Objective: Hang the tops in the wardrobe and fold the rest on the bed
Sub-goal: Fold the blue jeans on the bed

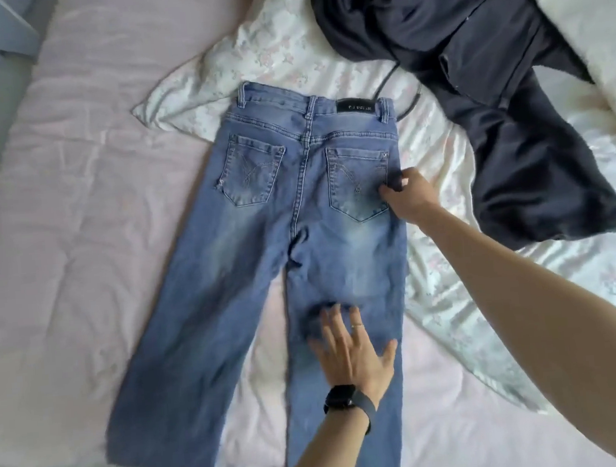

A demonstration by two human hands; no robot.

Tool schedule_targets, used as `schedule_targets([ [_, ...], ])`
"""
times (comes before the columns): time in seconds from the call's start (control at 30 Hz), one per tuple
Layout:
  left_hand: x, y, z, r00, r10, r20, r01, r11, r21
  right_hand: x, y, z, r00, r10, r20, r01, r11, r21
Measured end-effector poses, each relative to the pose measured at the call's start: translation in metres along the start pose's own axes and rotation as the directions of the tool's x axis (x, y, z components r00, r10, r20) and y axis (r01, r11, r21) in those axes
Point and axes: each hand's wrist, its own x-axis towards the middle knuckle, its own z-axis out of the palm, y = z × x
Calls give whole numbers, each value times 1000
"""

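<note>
Covering most of the view, the bed (86, 223) wears a pale pink sheet, softly creased, with a glossy white floral cover (283, 49) rumpled across its far and right side. Blue jeans (299, 234) lie flat on it, back side up, waistband away from the person and the two legs spread apart toward the near edge; the denim is faded paler over the seat and thighs, with stitched back pockets. To the right of the jeans and apart from them, a dark navy garment (492, 105) of smooth, slightly shiny cloth lies in a loose heap on the floral cover. The right hand (407, 194) reaches in from the right, its fingers curled and pinching the denim at the jeans' right edge, beside the right pocket. The left hand (350, 348) lies flat on the right leg just below the seat, fingers straight and spread, palm down. A black wristwatch (345, 397) sits on the left wrist. A black label patch (356, 105) marks the waistband, and a thin ring (357, 326) circles one left finger.
</note>
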Motion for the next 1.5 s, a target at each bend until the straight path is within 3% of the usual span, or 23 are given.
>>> schedule_targets([
  [0.17, -13, 11, 22, 993, -99, 63, 96, 994, 58, -1, 12, 3, 997, -62, -37, 64, 996, 68],
  [0.43, -34, 8, 14, 954, -148, 259, 115, 984, 137, -33, -10, -6, 988, -106, -115, 113, 992, 56],
  [0.7, -43, -1, 32, 968, -113, 225, 87, 988, 126, -52, -11, -7, 968, -175, -182, 185, 982, 40],
  [0.87, -52, -45, -18, 957, -2, 290, 17, 999, -50, -78, -36, -5, 945, -204, -256, 214, 977, 11],
  [1.0, -63, -111, -89, 945, -32, 325, 164, 908, -385, -107, -100, 14, 920, -240, -309, 273, 959, 69],
  [1.17, -40, -203, -158, 961, -153, 229, 232, 899, -373, -123, -188, 74, 944, -247, -220, 279, 952, 125],
  [1.27, -13, -264, -177, 956, -231, 179, 281, 897, -342, -119, -223, 120, 968, -249, 26, 241, 955, 171],
  [1.37, 10, -302, -178, 939, -256, 232, 319, 900, -296, -117, -216, 164, 917, -289, 274, 345, 921, -182],
  [1.43, 20, -308, -175, 932, -209, 297, 294, 915, -276, -119, -195, 180, 911, -303, 279, 400, 813, -423],
  [1.5, 28, -305, -173, 939, -153, 309, 238, 935, -262, -121, -173, 189, 909, -308, 282, 414, 749, -518],
])
